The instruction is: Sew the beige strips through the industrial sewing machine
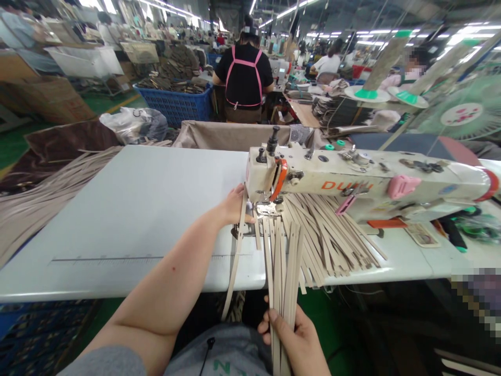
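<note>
Left hand [235, 206] presses one beige strip [238, 250] flat, fingers together, beside the presser foot [268, 210]; right hand [295, 337], clamped on a strip bundle [282, 271], should keep it straight and clear of the needle

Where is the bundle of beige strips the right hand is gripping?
In the head view, the bundle of strips runs from the right hand at bottom centre up to the sewing machine.

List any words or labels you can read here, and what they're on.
"DU": orange letters on the sewing machine; the rest is hidden by a pink part.
Green letters on the grey shirt: cut off, unreadable.
Fan badge: too blurred.
Ruler marks on the table: no readable numbers.
</note>
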A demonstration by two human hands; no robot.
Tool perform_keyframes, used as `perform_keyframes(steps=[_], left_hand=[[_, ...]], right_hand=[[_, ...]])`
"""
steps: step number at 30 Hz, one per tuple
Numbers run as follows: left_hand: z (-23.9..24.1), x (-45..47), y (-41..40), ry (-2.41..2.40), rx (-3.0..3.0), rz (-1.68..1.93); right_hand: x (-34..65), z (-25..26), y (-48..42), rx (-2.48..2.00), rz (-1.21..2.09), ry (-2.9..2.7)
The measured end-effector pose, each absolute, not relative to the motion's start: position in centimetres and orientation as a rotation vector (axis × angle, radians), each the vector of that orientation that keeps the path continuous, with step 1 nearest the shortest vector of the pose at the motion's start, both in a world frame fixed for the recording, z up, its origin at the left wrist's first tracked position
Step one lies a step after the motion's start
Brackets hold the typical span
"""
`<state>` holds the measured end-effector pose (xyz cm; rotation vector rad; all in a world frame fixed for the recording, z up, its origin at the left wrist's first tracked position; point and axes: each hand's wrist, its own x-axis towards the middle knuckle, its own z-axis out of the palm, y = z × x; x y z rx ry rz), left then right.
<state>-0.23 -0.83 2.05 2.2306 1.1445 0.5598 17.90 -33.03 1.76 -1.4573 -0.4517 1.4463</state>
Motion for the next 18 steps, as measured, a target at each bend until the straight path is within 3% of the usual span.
perform_keyframes(steps=[9,18], left_hand=[[2.2,-0.1,-0.9,1.201,2.316,0.452],[1.1,-0.3,-0.2,1.310,2.159,0.628]], right_hand=[[17.7,1.9,-32.6,-1.477,1.408,-0.506],[18.1,2.1,-32.6,-1.459,1.432,-0.497]])
